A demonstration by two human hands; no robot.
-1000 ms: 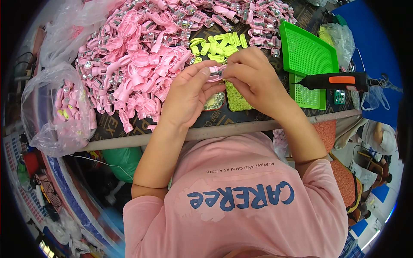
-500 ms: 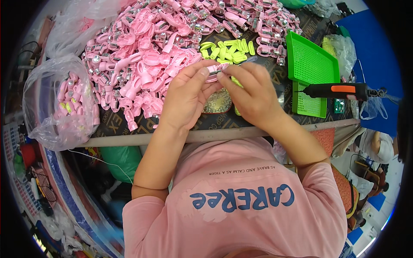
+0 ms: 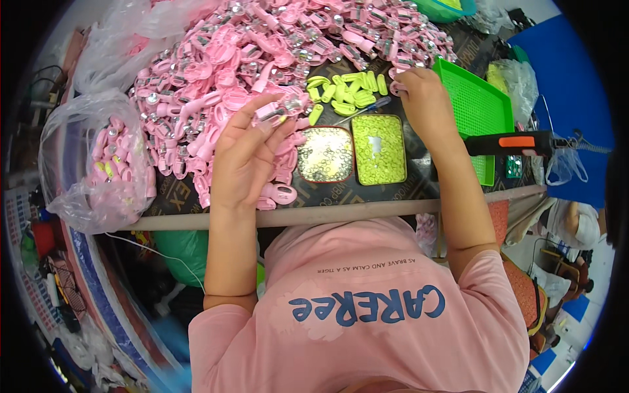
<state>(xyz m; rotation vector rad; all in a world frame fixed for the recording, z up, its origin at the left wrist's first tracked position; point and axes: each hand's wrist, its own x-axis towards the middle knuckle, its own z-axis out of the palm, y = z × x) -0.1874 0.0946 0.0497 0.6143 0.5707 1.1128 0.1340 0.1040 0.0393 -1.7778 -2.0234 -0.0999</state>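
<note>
My left hand (image 3: 246,154) pinches a pink plastic housing half (image 3: 270,116) with a dark or metallic insert, held up at the near edge of a large pile of pink housing parts (image 3: 229,52). My right hand (image 3: 422,95) reaches to the pile's right end, its fingers closed at a pink plastic part (image 3: 396,88); the fingertips are partly hidden. Between the hands lie several yellow-green plastic pieces (image 3: 354,88) and a screwdriver (image 3: 367,110). Nearer me stand a tray of small metallic bits (image 3: 349,154) and a tray of small yellow-green pieces (image 3: 401,170).
A green perforated basket (image 3: 475,98) stands at the right, with a black and orange electric screwdriver (image 3: 511,143) over its near part. A clear bag (image 3: 72,150) with pink parts lies at the left. The table's front edge (image 3: 327,213) runs before me.
My hands have parted: the left has drawn back left with the pink housing half, and the right has moved far right to the pile's end. The two small trays are now uncovered.
</note>
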